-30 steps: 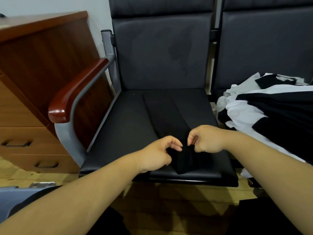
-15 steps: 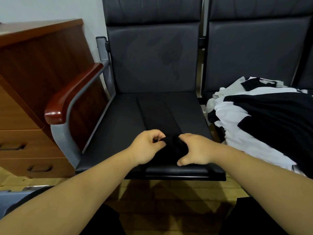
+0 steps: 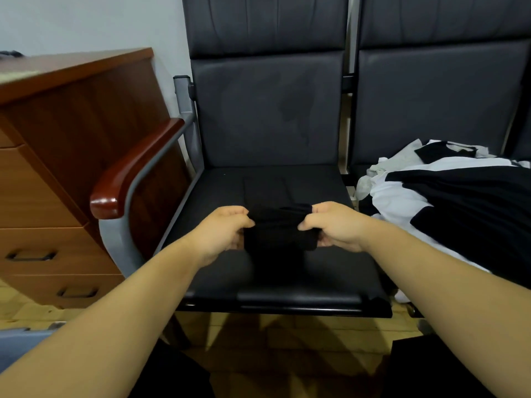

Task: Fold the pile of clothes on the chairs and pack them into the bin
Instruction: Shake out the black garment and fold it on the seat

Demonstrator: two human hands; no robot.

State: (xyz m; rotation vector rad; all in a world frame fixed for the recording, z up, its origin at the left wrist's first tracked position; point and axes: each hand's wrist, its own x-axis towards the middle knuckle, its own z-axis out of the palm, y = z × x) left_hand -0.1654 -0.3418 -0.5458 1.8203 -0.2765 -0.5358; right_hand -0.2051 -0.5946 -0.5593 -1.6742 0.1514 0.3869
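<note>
Left hand (image 3: 219, 235), right hand (image 3: 337, 226) wider apart, black garment (image 3: 280, 229) between

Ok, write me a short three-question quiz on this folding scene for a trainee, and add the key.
1. True or false: the left hand and the right hand both grip the black garment.
2. Where does the pile of clothes lie? A. on the floor; B. on the right chair; C. in a bin.
3. Name the piece of furniture that stands to the left of the armrest.
Key: 1 true; 2 B; 3 the wooden drawer cabinet.
</note>
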